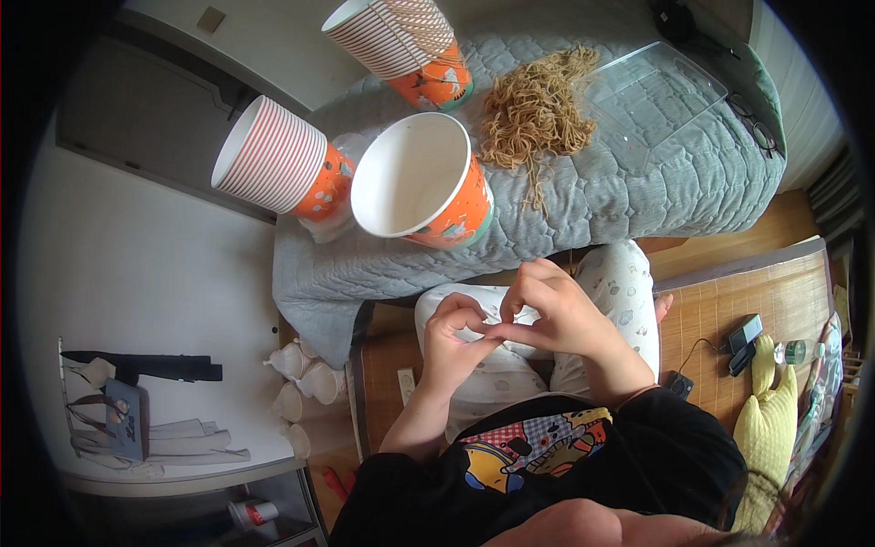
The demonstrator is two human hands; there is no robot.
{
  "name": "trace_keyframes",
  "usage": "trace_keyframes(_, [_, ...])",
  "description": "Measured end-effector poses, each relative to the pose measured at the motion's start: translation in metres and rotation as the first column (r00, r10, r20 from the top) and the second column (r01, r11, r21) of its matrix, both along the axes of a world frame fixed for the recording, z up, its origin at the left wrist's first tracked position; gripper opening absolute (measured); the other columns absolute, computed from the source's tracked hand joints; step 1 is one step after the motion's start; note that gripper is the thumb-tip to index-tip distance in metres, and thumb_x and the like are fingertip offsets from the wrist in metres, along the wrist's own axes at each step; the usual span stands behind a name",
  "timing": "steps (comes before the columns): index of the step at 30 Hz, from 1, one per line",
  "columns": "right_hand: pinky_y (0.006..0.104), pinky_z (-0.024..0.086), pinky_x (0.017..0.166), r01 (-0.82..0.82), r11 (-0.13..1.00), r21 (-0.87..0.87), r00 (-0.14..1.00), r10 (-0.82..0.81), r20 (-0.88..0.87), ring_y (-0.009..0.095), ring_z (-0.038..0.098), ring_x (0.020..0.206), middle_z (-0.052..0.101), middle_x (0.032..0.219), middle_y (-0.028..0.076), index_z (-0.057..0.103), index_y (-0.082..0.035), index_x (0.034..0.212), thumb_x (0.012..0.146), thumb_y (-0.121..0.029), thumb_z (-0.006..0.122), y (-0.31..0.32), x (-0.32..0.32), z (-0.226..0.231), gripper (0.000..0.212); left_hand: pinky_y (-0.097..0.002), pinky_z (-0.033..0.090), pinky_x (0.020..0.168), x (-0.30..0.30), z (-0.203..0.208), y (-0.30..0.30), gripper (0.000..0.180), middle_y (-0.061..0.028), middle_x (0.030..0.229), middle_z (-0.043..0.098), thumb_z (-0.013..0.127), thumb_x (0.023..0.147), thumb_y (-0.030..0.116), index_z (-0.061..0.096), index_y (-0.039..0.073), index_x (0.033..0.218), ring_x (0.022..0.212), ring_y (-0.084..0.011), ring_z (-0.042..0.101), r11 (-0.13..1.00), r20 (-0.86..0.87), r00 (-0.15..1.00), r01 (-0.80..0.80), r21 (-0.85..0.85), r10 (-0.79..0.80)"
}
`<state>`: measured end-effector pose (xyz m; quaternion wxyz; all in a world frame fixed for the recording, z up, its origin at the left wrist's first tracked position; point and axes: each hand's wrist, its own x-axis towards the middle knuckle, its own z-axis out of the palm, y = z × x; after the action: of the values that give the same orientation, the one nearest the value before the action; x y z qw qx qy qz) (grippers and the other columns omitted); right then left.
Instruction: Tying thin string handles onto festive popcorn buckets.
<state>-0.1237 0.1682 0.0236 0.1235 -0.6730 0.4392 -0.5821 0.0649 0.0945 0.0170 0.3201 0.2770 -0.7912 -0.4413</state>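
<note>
Above my lap, my left hand (453, 345) and my right hand (562, 314) meet with thumbs and curled forefingers pinched together. Whatever lies between the fingertips is too small to make out. Beyond them on the quilted cover stands a single white-lined orange paper bucket (474, 196), its mouth tilted toward the left. A loose tangle of tan cords (538, 105) lies right of it, a few strands trailing toward me. Left of the bucket leans a stack of nested paper buckets (273, 155). Farther back is another stack (392, 41), with tan cords draped over its rims.
A clear plastic tray (656, 96) and eyeglasses (764, 137) lie on the grey-green quilt (629, 201). Several white cups (321, 381) sit low at the left. To my right, a yellow cloth item (766, 428), a bottle (791, 352) and dark devices (743, 342) rest on a mat.
</note>
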Motion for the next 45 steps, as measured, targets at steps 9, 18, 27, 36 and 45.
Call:
trace_keyframes(9, [0.0375, 0.042, 0.065, -0.006, 1.000, -0.008, 1.000, 0.006, -0.014, 0.027, 0.054, 0.071, 0.052, 0.073, 0.003, 0.054, -0.012, 0.078, 0.070, -0.021, 0.084, -0.001, 0.000, 0.000, 0.033, -0.0280, 0.046, 0.072, -0.001, 0.000, 0.001, 0.027, -0.0041, 0.081, 0.060, 0.083, 0.059, -0.003, 0.057, 0.004, 0.063, 0.079, -0.0153, 0.060, 1.000, 0.001, 1.000, -0.011, 0.013, 0.011])
trace_keyframes(18, [0.0378, 0.042, 0.064, -0.006, 1.000, -0.008, 1.000, 0.006, -0.022, 0.027, 0.054, 0.071, 0.052, 0.073, 0.003, 0.053, -0.012, 0.078, 0.070, -0.021, 0.084, -0.001, 0.001, 0.001, 0.033, -0.0290, 0.047, 0.071, -0.001, 0.001, 0.000, 0.031, -0.0045, 0.080, 0.060, 0.084, 0.059, -0.003, 0.054, 0.004, 0.062, 0.078, -0.0163, 0.060, 1.000, -0.002, 1.000, -0.030, -0.002, 0.030])
trace_keyframes(27, [0.0375, 0.042, 0.064, 0.008, 1.000, -0.010, 0.999, -0.008, -0.031, 0.027, 0.054, 0.070, 0.052, 0.072, 0.003, 0.053, -0.012, 0.077, 0.070, -0.021, 0.084, -0.002, 0.003, 0.000, 0.033, -0.0295, 0.047, 0.070, -0.004, 0.005, 0.001, 0.032, -0.0050, 0.079, 0.060, 0.084, 0.056, -0.004, 0.053, 0.004, 0.061, 0.077, -0.0171, 0.060, 0.991, 0.034, 0.994, -0.098, -0.090, 0.101])
trace_keyframes(36, [0.0366, 0.042, 0.065, 0.060, 0.998, -0.026, 0.995, -0.062, -0.079, 0.025, 0.055, 0.070, 0.054, 0.072, 0.001, 0.055, -0.012, 0.080, 0.071, -0.022, 0.084, -0.005, 0.003, 0.001, 0.032, -0.0348, 0.044, 0.066, -0.008, 0.008, -0.001, 0.034, -0.0049, 0.075, 0.060, 0.086, 0.051, 0.000, 0.053, 0.004, 0.060, 0.073, -0.0236, 0.057, 0.926, 0.006, 0.981, -0.182, -0.330, 0.195])
trace_keyframes(45, [0.0368, 0.044, 0.069, 0.117, 0.992, 0.053, 0.992, -0.114, -0.045, 0.026, 0.059, 0.073, 0.060, 0.074, 0.002, 0.056, -0.010, 0.083, 0.070, -0.020, 0.083, -0.011, 0.008, -0.004, 0.032, -0.0366, 0.042, 0.067, -0.008, 0.014, -0.006, 0.033, 0.0011, 0.074, 0.060, 0.086, 0.053, 0.005, 0.055, 0.010, 0.063, 0.074, -0.0230, 0.057, 0.781, 0.036, 0.959, -0.207, -0.590, 0.282])
